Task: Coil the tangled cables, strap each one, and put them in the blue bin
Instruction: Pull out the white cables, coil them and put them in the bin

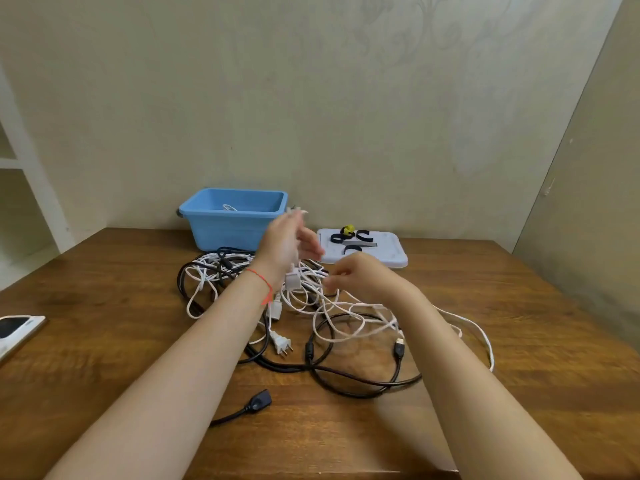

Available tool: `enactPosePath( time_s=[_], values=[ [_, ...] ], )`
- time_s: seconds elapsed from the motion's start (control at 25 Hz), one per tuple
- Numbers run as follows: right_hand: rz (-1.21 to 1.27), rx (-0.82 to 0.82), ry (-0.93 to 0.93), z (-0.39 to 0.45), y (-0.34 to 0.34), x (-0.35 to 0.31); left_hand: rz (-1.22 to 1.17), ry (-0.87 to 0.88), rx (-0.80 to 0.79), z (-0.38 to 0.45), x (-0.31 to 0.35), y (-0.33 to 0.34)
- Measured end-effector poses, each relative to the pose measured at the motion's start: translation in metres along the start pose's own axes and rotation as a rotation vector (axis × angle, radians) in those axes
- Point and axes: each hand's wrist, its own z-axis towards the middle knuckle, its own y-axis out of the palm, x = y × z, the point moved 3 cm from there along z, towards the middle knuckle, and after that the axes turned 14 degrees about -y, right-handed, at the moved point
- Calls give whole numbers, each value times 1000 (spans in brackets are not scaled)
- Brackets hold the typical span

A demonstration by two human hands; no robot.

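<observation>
both my hands are over the cable pile on the counter (104, 271). left hand (287, 242) is raised above the pile, just in front of the blue bin (232, 216); it's motion-blurred, but the fingers look curled round a white cable (341, 320), with a bit of white poking out above them at the bin's right corner. red string bracelet (261, 277) on my left wrist. right hand (360, 277) sits lower, over the middle of the tangle, fingers bent inward and pinching white strands at its left edge; blur hides the exact contact

the tangle: white cable loops mixed with black cable (363, 384) loops, lying in front of the bin and spreading toward me. a white two-pin plug (281, 342) lies near the middle, pins pointing at me. a black usb plug (399, 348) lies right of it, under my right forearm's edge. a black socket end (258, 401) lies apart from the pile, closer to me, on bare wood. one white strand runs out to the right past my right arm

the blue bin stands at the back against the wall, with something white coiled inside, only partly visible

right of the bin is a pale lid or tray (394, 252) carrying black straps (341, 237), a grey strip and a small yellow item; too small to identify. a phone (14, 329) lies at the counter's left edge

no readable writing or brand on anything
</observation>
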Motion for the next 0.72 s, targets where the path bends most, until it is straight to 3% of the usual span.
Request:
enactPosePath(
  time_s=[0.08, 0.16, 0.36, 0.56, 0.72],
  values=[
    [105, 8, -96, 2, 0, -21, 522, 66, 63, -8, -5, 12],
    [221, 96, -121, 0, -9, -28, 671, 46, 58, -8, -10, 9],
    [582, 296, -83, -8, -29, -9, 557, -143, -130, -6, -16, 0],
    [531, 493, -145, -7, -28, -4, 144, -329, -485, -16, -24, 8],
    [418, 488, -82, -4, -19, -5, -263, -361, -533, -12, -24, 9]
  ],
)
